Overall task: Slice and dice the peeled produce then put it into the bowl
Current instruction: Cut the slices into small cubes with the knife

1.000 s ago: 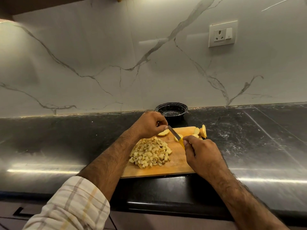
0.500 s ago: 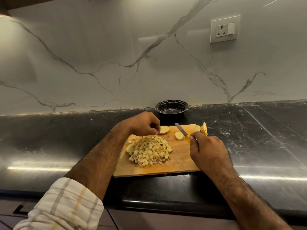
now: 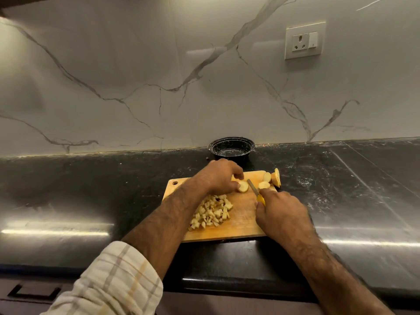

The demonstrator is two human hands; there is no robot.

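A rectangular wooden cutting board [image 3: 241,221], pale orange with a small round hole at its upper-left corner, lies flat on the glossy black stone counter [image 3: 68,196] at centre frame. On its left half sits a loose heap of small pale-yellow diced cubes [image 3: 212,212], partly covered by the left forearm. The left hand [image 3: 218,177] curls over a round, flat slice [image 3: 242,186] near the board's upper middle, pinching it between thumb and fingertips. Just right of that slice, the right hand [image 3: 280,212] is clenched round the yellow handle of a small knife [image 3: 255,190]; the thin grey blade runs diagonally, tip toward the upper left, handle toward the lower right, its edge close beside the slice. More oval slices [image 3: 267,180] lie at the board's upper-right corner, one thicker piece leaning on edge at the rim. A round black bowl [image 3: 231,148] with a shiny rim stands on the counter just above the board, against the white, grey-veined marble wall [image 3: 136,76]. A white socket plate [image 3: 304,40] is on the wall at upper right. A checked cream sleeve [image 3: 109,280] fills the lower left.
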